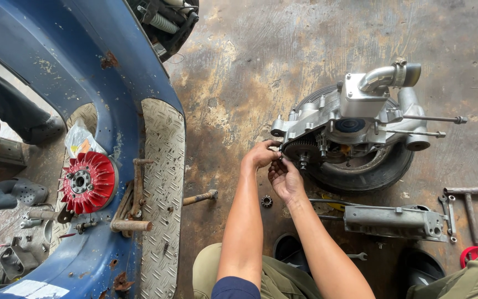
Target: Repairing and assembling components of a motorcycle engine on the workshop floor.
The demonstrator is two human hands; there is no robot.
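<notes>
— What are the hands doing?

— The left hand (pixel 260 155) and right hand (pixel 284 176) are pressing together at the left edge of the engine (pixel 349 124), fingers curled — around what, I cannot tell.

— Where is the engine sitting?

— It is lying on a tyre (pixel 380 169) on the stained floor (pixel 250 66). A small gear (pixel 266 201) is lying just below the hands, a grey cover (pixel 394 221) is resting to the right, and a red fan (pixel 88 181) is sitting on the blue scooter body (pixel 67 55).

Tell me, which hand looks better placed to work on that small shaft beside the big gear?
Probably the right hand: its fingers lie nearest the shaft, while the left hand rests higher, on the engine casing edge.
</notes>
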